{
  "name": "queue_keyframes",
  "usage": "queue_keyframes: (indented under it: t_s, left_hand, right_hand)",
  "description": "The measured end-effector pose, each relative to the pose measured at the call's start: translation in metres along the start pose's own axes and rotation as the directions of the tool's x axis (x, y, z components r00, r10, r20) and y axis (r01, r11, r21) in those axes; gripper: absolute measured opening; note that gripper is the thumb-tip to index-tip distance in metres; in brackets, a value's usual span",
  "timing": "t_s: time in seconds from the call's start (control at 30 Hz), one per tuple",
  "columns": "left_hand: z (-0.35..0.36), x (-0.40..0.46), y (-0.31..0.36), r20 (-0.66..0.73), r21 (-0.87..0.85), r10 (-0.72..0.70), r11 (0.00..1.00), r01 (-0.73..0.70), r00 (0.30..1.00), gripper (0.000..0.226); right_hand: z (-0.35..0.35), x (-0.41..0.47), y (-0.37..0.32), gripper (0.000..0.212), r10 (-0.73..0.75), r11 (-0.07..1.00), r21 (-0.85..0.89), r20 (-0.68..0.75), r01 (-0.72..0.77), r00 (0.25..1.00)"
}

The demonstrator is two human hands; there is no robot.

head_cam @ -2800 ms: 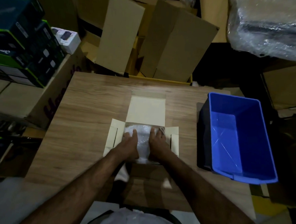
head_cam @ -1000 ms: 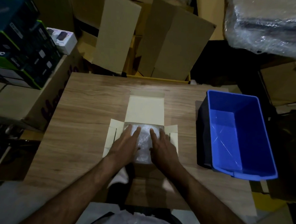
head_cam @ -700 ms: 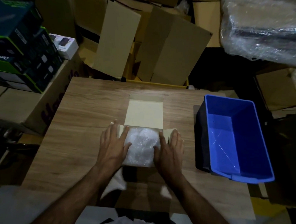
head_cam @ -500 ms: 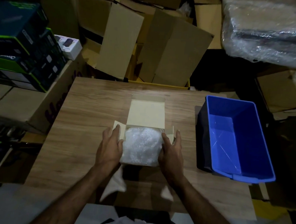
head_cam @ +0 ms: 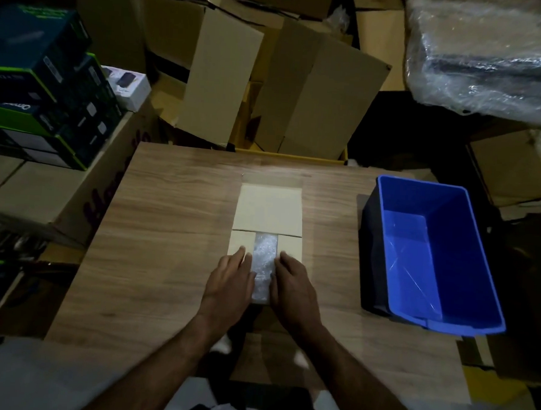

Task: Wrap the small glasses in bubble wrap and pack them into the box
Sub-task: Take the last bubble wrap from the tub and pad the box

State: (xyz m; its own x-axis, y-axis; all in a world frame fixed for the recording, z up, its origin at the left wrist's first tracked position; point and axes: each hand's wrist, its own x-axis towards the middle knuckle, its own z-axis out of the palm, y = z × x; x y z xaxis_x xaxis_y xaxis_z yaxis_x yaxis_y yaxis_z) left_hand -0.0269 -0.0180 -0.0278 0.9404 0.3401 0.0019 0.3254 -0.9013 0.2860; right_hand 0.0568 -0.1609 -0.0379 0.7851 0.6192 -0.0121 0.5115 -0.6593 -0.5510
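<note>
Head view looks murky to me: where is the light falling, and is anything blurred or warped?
Head view: dim overall, brightest on the far table edge; edges fall into shadow. Glare on the plastic-wrapped bundle top right. Left hand fingertips slightly smeared; right hand sharper. Wide-angle bowing bends the stacked boxes at left.

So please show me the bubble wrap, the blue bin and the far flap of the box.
bubble wrap (head_cam: 263,261): head view, exposed strip.
blue bin (head_cam: 467,256): head view, right inner wall.
far flap (head_cam: 269,209): head view, centre.
</note>
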Motion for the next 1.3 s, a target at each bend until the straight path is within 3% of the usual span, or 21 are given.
queue_keyframes:
  t_s: [0.13,0.23,0.3,0.4,0.57,0.7,0.8,0.9,1.07,1.3]
  left_hand:
    - [0.007,0.005,-0.018,-0.002,-0.015,0.043,0.999,-0.043,0.999,0.045]
    - [-0.005,0.029,-0.023,0.029,-0.104,-0.084,0.991,0.086,0.996,0.029]
    - [-0.012,0.048,-0.029,0.097,-0.222,-0.127,0.964,0.146,0.987,0.038]
    - [-0.023,0.075,-0.036,0.208,-0.410,-0.111,0.892,0.190,0.972,0.061]
    - [-0.036,0.111,-0.035,0.265,-0.440,-0.105,0.871,0.217,0.958,0.115]
    - [-0.062,0.128,-0.018,0.159,-0.357,-0.105,0.921,0.157,0.982,0.130]
    - [-0.083,0.130,-0.007,0.012,-0.335,-0.115,0.936,0.112,0.993,0.134]
    - [-0.098,0.121,-0.009,-0.095,-0.330,-0.044,0.944,0.010,0.995,0.115]
    - [-0.105,0.084,-0.010,-0.096,-0.264,0.089,0.958,-0.112,0.991,0.062]
    - [-0.097,0.022,-0.008,-0.152,-0.233,0.189,0.947,-0.221,0.970,0.051]
  right_hand:
    - [-0.003,0.002,0.009,0.043,-0.033,0.999,0.033,0.008,0.032,0.999]
    - [-0.009,0.018,0.011,0.028,0.102,0.983,0.155,-0.045,-0.094,0.994]
    - [-0.014,0.035,0.012,0.026,0.191,0.956,0.235,-0.049,-0.174,0.980]
    - [-0.020,0.061,0.016,0.053,0.199,0.924,0.330,0.013,-0.192,0.980]
    - [-0.030,0.098,0.015,0.089,0.144,0.959,0.239,0.062,-0.155,0.988]
    - [-0.049,0.115,0.003,0.112,0.073,0.993,0.090,0.032,-0.076,0.997]
    - [-0.068,0.113,-0.013,0.121,0.059,0.994,0.090,-0.031,-0.056,0.998]
    - [-0.082,0.101,-0.021,0.109,-0.008,0.997,0.077,-0.108,0.017,0.994]
    - [-0.099,0.067,-0.030,0.069,-0.145,0.989,-0.066,-0.222,0.134,0.964]
    - [-0.085,0.010,-0.024,0.055,-0.206,0.978,-0.073,-0.201,0.195,0.958]
